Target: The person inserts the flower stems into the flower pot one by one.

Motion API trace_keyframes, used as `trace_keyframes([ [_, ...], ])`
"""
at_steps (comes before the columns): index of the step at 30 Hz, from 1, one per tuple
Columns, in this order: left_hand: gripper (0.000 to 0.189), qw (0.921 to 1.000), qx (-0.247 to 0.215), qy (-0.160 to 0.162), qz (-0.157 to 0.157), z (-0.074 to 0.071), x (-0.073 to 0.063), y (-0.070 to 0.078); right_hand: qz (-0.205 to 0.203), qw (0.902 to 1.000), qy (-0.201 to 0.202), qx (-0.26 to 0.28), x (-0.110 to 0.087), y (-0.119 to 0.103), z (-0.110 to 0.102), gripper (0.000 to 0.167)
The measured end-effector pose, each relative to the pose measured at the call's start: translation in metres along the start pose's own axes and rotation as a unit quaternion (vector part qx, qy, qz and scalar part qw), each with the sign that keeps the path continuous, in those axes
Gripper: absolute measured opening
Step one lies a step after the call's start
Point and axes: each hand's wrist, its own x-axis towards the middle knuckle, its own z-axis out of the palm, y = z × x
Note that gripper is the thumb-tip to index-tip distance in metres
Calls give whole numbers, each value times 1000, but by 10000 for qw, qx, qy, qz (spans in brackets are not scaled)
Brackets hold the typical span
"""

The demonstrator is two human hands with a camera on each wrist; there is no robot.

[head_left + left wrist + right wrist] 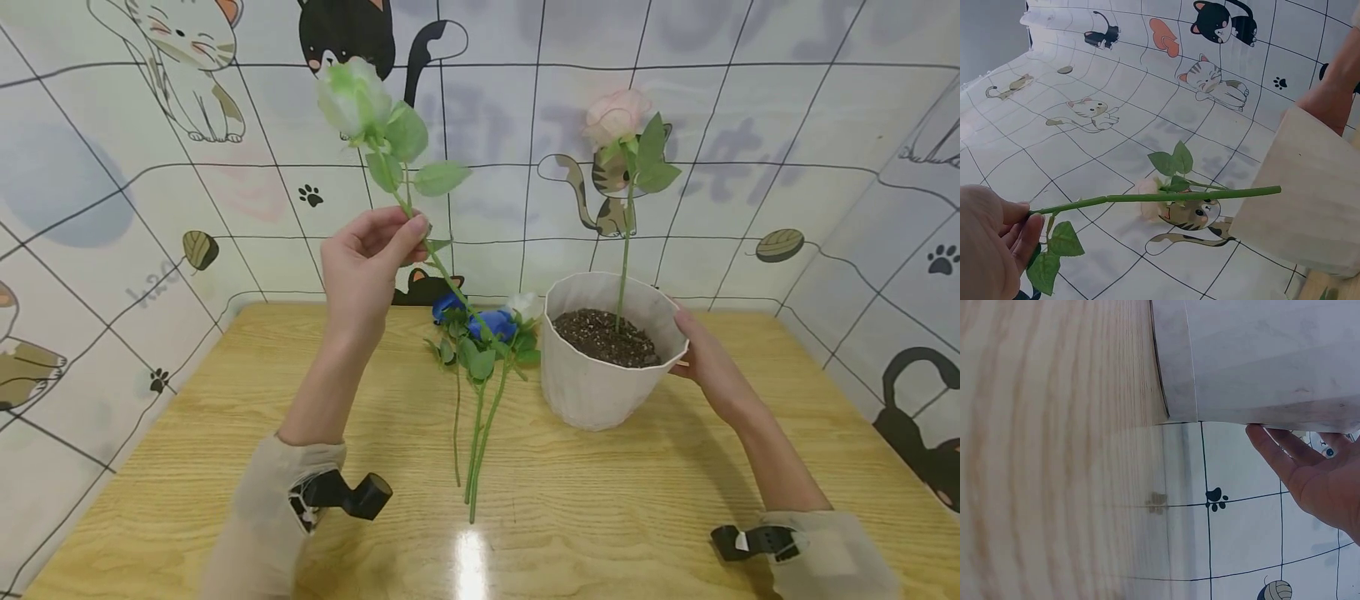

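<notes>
My left hand (371, 267) pinches the stem of a white-green artificial rose (356, 100) between thumb and fingers. Its bloom points up and away, and the bare stem (1191, 195) slants down toward the pot side in the head view. A white pot (600, 392) of dark soil (607, 337) stands on the table with a pink rose (618, 117) upright in it. At the pot's right side, my right hand (712, 371) rests its fingers against the wall near the rim. In the right wrist view these fingers (1272, 453) look fairly straight; part of the hand is cut off.
Left of the pot, blue roses (495, 323) and a white rose (525, 305) lie on the wooden table (600, 508), their stems (480, 442) toward me. A cat-patterned sheet (495, 108) with grid lines rises behind and at both sides.
</notes>
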Motion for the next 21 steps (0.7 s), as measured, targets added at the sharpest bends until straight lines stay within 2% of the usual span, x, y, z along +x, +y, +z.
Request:
trace_keyframes([
  [10,7,9980,-501,94,379,30,16,12,-29,10000,0,30,0,0,0,63],
  [14,9,9974,-555,109,452,42,20,9,-29,10000,3,-19,0,0,0,64],
  [21,12,9974,-430,88,570,60,24,-5,-9,10000,-4,-76,0,-1,0,63],
])
